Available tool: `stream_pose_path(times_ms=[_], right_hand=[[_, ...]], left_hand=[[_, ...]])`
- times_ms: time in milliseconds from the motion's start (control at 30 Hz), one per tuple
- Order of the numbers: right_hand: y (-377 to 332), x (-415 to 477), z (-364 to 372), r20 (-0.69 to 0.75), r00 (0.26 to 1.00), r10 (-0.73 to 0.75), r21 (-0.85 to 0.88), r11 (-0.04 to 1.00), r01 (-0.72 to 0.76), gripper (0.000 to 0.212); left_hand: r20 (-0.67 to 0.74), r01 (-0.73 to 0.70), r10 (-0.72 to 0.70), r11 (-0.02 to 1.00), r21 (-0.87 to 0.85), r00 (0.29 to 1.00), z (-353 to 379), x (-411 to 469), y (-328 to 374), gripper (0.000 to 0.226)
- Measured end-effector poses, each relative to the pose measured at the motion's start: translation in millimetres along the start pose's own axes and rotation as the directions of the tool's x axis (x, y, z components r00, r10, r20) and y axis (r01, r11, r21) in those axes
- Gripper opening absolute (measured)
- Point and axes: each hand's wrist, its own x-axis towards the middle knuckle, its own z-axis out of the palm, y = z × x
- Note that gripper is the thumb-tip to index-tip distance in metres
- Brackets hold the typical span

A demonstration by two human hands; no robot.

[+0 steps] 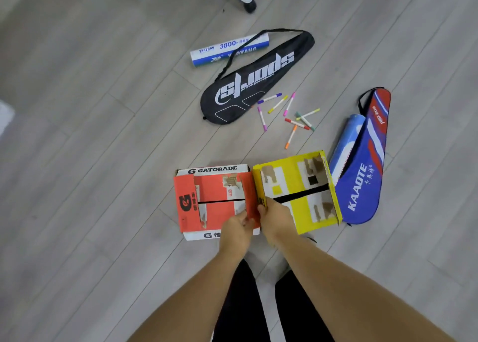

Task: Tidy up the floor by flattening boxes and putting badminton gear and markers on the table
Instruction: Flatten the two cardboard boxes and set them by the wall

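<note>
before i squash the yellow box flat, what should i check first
1. Right hand gripping yellow box at its left edge: ok.
2. Left hand holding orange box: cannot tell, it touches the right edge.
3. Yellow box's walls down: not ok, upright.
4. Markers clear of both boxes: ok, they lie apart beyond.
5. Blue racket bag clear: not ok, it lies against the yellow box's right side.
6. Yellow box empty: cannot tell.
</note>
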Motion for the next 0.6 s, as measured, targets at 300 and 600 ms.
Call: stream_pose_path(times_ms=[300, 600], right_hand=[[-33.5, 0.6, 32.8, -0.02, 0.999, 0.027, -0.117, 0.993, -0.029, 0.036], [-49.3, 1.9, 66.9, -0.118, 0.99, 0.083, -0.212, 0.971, -0.107, 0.077]], left_hand=[[0.066, -0.22, 0.21, 0.922, 0.318, 0.975, -37.0, -3.4, -44.7, 0.031], [-0.247, 0.282, -0.193, 0.869, 0.406, 0.95, -87.2, 21.6, -89.3, 0.11]])
